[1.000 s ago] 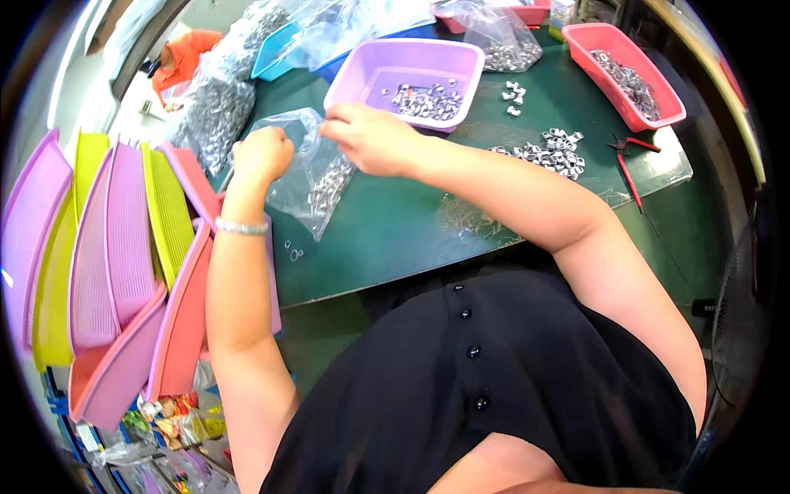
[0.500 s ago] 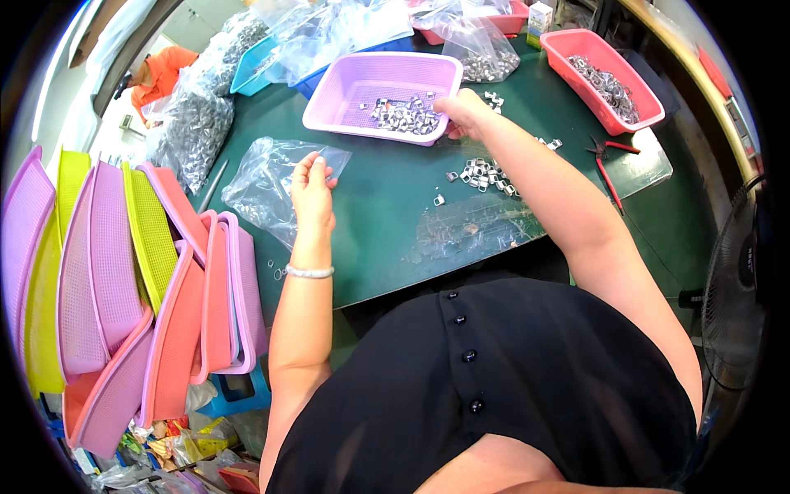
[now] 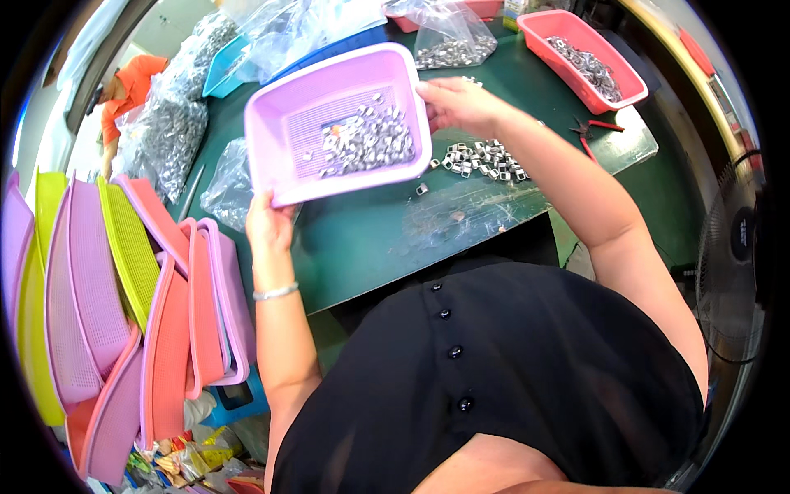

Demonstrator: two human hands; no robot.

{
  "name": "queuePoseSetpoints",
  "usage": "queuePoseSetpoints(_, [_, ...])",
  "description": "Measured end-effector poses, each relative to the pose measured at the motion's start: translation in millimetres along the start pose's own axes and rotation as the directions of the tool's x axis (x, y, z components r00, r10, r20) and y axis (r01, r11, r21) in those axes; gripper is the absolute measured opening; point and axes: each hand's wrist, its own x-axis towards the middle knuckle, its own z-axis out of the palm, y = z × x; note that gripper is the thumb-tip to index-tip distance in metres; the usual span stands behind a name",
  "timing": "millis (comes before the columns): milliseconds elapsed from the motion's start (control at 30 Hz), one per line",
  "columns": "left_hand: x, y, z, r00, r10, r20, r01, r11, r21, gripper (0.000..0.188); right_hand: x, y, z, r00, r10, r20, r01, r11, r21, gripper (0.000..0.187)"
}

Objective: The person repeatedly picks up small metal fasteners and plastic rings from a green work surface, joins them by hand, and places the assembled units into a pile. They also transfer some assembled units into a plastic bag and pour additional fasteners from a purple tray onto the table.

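A purple plastic basket point(image 3: 276, 132) is held up tilted above the green table, between my two hands. Small silvery metal rings or buckles point(image 3: 370, 142) lie heaped toward its right side. My left hand point(image 3: 270, 221) grips the near left corner, thumb over the rim. On the right edge, my right hand point(image 3: 461, 105) is closed on the rim, its other fingers partly hidden behind the wall. Beneath my right forearm, a loose pile of the same metal pieces point(image 3: 485, 159) rests on the table. Behind the basket's left side lies a clear plastic bag point(image 3: 228, 188), partly covered.
A pink basket of metal parts point(image 3: 539, 29) stands at the far right, near red-handled pliers point(image 3: 586, 132). Filled clear bags point(image 3: 160, 136) sit at the far left. Stacked colored baskets point(image 3: 90, 280) lean left of the table. A fan point(image 3: 732, 263) stands at right; a person in orange point(image 3: 132, 86) is beyond.
The purple basket has come nearer and to the left, lifted and tilted. My left hand has moved from above the clear bag to take its near left corner; my right hand keeps its grip.
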Motion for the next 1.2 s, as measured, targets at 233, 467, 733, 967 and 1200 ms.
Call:
queuePoseSetpoints(233, [-29.2,15.2,-6.5,0.995,0.098,-0.014,-0.095,0.984,0.154,0.034,-64.8,61.6,41.7,0.711,-0.533,0.458,0.585,0.086,-0.807,0.025])
queuePoseSetpoints(467, [-29.8,10.6,-4.1,0.998,0.061,-0.014,-0.058,0.988,0.144,0.028,-58.7,65.3,15.7,0.860,-0.407,0.307,0.311,-0.060,-0.949,0.015])
queuePoseSetpoints(733, [-41.7,-40.1,30.3,0.980,-0.134,0.144,0.147,0.986,-0.083,0.041,-52.4,-3.8,-8.2,0.960,-0.183,-0.211,0.189,0.982,0.005,0.056])
queuePoseSetpoints(967, [-51.2,-63.8,72.2,0.968,-0.157,0.194,0.177,0.980,-0.087,0.035,-40.0,-71.8,7.1,0.938,-0.267,-0.221,0.244,0.962,-0.123,0.062])
queuePoseSetpoints(1200, [-12.2,-75.0,95.5,0.992,-0.020,0.129,0.078,0.880,-0.469,0.048,-13.1,-112.9,40.2,0.915,-0.381,-0.133,0.354,0.916,-0.191,0.054])
